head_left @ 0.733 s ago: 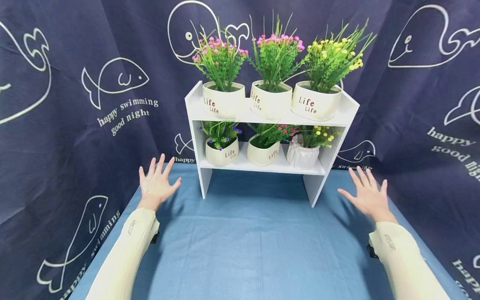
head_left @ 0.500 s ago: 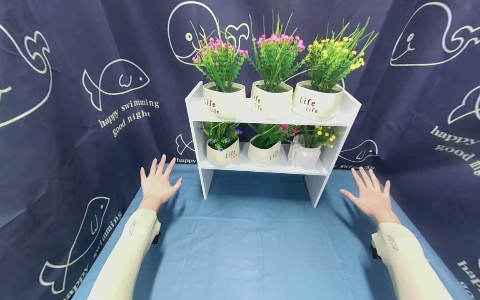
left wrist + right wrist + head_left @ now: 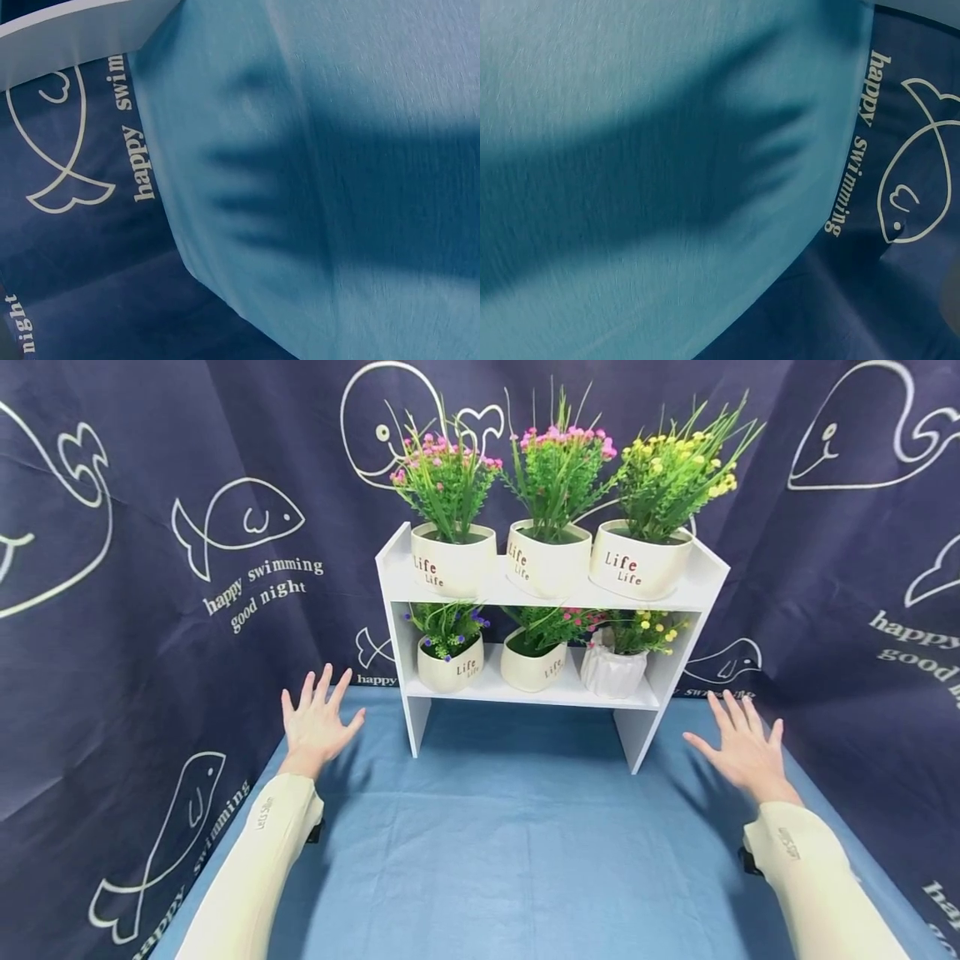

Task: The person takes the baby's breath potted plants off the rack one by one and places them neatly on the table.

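Note:
My left hand (image 3: 315, 727) hovers over the blue cloth left of a white two-tier shelf (image 3: 525, 695), fingers spread and holding nothing. On the shelf's other side my right hand (image 3: 742, 747) is held out the same way, palm down. Along the top tier stand two pots with pink flowers, one left (image 3: 454, 564) and one in the middle (image 3: 549, 564), and a yellow-flowered pot (image 3: 641, 567). Below are a pot with blue-purple flowers (image 3: 451, 670), a tilted pot with red-pink flowers (image 3: 534, 668) and a white ribbed pot with yellow flowers (image 3: 613, 672). Both wrist views show only hand shadows.
Blue cloth (image 3: 517, 860) covers the table, its far edge just behind the shelf. Dark navy curtains (image 3: 247, 435) with white whale and fish drawings enclose the back and both sides. The shelf's white side panel (image 3: 82, 37) shows in the left wrist view.
The whole head view has shifted slightly, so the shelf and pots appear a little further right. Both hands keep their spread pose beside the shelf.

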The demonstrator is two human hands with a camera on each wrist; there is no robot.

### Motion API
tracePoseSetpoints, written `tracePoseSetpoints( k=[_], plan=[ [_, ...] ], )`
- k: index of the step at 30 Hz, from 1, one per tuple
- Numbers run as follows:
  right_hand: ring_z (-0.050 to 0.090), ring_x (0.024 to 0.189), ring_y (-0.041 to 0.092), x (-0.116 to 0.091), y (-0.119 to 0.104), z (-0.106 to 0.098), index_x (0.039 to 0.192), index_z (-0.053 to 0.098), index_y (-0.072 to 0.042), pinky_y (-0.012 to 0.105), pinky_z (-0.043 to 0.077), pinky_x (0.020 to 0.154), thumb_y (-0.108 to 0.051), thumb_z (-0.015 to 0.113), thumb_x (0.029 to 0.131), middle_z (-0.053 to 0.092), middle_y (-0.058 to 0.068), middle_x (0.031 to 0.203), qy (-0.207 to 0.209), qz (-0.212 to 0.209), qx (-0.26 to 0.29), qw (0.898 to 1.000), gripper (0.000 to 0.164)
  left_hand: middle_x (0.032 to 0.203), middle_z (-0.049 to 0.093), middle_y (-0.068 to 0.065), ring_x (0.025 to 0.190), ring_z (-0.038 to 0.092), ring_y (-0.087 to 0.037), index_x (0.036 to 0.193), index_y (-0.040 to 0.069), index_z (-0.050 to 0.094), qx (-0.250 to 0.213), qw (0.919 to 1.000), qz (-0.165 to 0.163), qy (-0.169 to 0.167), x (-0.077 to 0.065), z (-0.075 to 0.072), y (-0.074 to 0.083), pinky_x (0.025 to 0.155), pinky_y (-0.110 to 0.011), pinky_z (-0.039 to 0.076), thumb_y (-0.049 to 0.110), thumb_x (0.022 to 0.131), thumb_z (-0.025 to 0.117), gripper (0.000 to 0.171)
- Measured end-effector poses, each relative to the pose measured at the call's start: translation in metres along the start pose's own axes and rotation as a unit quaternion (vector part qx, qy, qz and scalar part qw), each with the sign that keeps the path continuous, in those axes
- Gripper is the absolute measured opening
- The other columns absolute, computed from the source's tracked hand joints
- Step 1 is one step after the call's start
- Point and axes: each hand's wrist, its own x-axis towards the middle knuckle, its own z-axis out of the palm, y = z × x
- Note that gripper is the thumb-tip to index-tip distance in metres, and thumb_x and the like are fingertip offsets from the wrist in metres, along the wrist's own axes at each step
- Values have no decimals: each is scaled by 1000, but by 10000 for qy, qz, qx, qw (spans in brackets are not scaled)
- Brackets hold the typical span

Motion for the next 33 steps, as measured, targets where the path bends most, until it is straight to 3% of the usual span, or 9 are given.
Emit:
tracePoseSetpoints(
  k=[5,8,10,13,15,20,23,28,33],
  plan=[
    [-3,149,42,1,-1,-1,158,2,-17,80,-7,106,-60,42,96,8,21,162,180,66,174,9997,85,163,18,-8,149,14,-35,155,29,22,-276,9993,-1,258,-1,-3,8,115,-71,1,52,92,49,72],
    [-2,150,41,5,-6,-4,158,2,-18,79,-6,107,-57,41,98,10,21,162,404,82,368,9985,82,162,22,-7,149,16,-32,155,29,23,-812,9947,-44,624,-1,-11,18,116,-70,3,50,93,50,70],
    [3,150,41,8,-12,-9,158,5,-15,77,-4,110,-52,43,99,14,23,160,665,77,561,9962,79,161,25,-6,149,18,-30,155,28,25,-1310,9872,-75,905,1,-19,27,117,-68,6,48,94,51,69],
    [18,146,46,13,-27,-20,156,15,-8,72,9,114,-40,47,100,26,28,155,1203,104,942,9882,72,161,28,-4,149,22,-28,155,26,26,-2115,9693,-39,1250,3,-34,42,119,-62,14,44,96,50,66],
    [30,139,48,15,-40,-28,154,24,-5,66,21,113,-33,51,99,37,29,149,1625,190,1274,9783,67,160,30,-3,148,27,-27,154,25,28,-2664,9532,49,1427,5,-45,53,119,-57,22,40,97,50,64],
    [50,125,44,21,-70,-44,147,41,-5,56,37,106,-21,61,94,56,22,136,2606,312,2107,9417,59,154,41,-5,141,40,-26,153,22,32,-3946,9010,377,1760,10,-66,76,114,-48,35,29,97,55,61],
    [57,120,40,24,-87,-52,143,47,-7,45,43,106,-16,65,92,60,18,133,2981,307,2370,9241,55,151,45,-7,137,46,-26,152,18,33,-4453,8750,437,1851,17,-74,86,111,-46,40,24,97,59,62],
    [61,118,35,27,-114,-66,142,51,-10,26,49,103,-15,65,92,62,13,132,3160,375,2741,9075,52,151,45,-9,135,49,-25,153,16,31,-4906,8519,331,1803,31,-84,95,109,-48,44,17,95,62,66],
    [61,119,32,28,-133,-79,142,50,-12,27,50,103,-18,63,93,62,12,133,3163,440,2984,8994,51,149,46,-11,134,50,-25,154,16,30,-5177,8367,272,1766,43,-89,100,110,-44,44,12,94,64,69]
  ],
)
